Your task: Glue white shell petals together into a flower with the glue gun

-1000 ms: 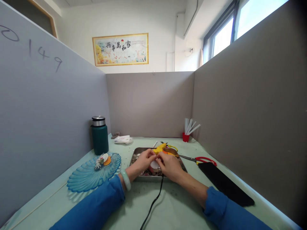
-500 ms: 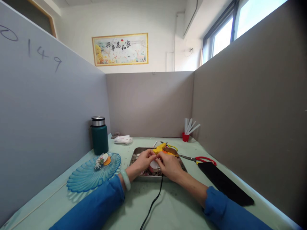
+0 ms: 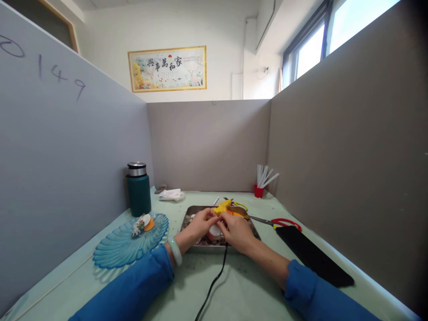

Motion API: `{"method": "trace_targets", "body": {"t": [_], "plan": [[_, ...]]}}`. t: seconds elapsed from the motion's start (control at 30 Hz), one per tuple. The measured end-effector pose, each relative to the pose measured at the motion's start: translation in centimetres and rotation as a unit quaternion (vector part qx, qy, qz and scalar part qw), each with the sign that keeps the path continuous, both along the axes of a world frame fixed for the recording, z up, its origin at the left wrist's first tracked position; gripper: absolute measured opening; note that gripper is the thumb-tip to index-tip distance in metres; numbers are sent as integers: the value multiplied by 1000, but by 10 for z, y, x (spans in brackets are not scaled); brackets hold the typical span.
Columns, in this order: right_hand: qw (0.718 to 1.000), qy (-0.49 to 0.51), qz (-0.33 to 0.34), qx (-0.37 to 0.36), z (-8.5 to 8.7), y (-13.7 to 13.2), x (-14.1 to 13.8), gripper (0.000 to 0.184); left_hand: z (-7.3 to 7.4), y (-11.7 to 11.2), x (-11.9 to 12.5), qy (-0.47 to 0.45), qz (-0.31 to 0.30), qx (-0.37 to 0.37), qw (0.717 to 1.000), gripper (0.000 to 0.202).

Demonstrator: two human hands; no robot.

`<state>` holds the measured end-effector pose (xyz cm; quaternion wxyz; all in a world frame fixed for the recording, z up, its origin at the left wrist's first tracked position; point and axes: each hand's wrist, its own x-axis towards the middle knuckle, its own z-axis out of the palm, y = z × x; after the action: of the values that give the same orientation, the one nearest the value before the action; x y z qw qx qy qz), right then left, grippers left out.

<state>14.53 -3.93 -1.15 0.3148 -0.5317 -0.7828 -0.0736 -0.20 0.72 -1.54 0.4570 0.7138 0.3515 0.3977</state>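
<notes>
Over a metal tray (image 3: 207,249), my left hand (image 3: 201,224) and my right hand (image 3: 236,231) meet with their fingertips pinched together. Whatever is between the fingers is too small or hidden to make out. Just below them a round white piece (image 3: 215,230) shows, and I cannot tell whether it lies in the tray or is held. Small whitish and pinkish bits, maybe shells, fill the tray. Directly beyond my fingers lies a yellow glue gun (image 3: 222,207), partly covered by my right hand. A black cord (image 3: 214,281) runs from the tray towards me.
On the left, a blue scalloped glass plate (image 3: 113,249) bears a small cluster of shell-like pieces (image 3: 143,225), with a green bottle (image 3: 139,194) behind. Red-handled scissors (image 3: 286,222) and a black strip (image 3: 314,256) lie right. A red cup (image 3: 258,191) holds white sticks. Grey partitions enclose the table.
</notes>
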Motion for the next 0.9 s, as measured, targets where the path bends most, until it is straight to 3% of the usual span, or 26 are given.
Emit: {"method": "trace_targets", "body": {"t": [0.9], "plan": [[1000,-13,4,3,-4,4,1,27,0,0,0,17,-9,0,1000,37]]}}
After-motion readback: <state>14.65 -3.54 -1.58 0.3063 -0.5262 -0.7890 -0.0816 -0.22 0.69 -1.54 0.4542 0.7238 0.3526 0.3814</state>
